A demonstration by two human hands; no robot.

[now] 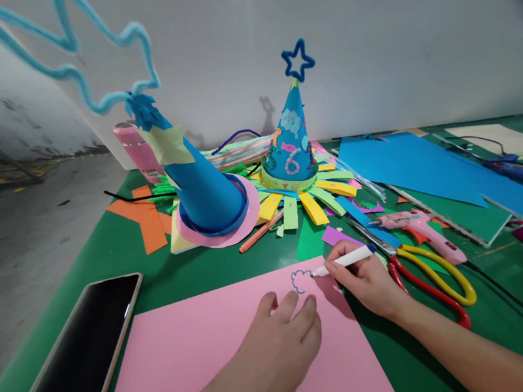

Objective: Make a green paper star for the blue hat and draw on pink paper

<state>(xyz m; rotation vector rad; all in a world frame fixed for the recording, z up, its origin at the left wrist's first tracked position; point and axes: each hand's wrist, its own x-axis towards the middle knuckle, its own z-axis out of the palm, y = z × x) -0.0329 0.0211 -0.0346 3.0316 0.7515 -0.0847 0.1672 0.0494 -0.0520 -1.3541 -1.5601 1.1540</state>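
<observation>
Aslant between right-hand fingers (343,274), a white marker (351,257); pink paper (202,335) beneath.

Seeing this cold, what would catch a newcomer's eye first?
Probably the tall blue cone hat, back left, topped by a light-blue fuzzy outline. To its right stands a smaller decorated hat, yellow and green strips fanning around its base. In front, the right hand holds a white marker at a small blue drawing on pink paper, beside the left hand.
</observation>
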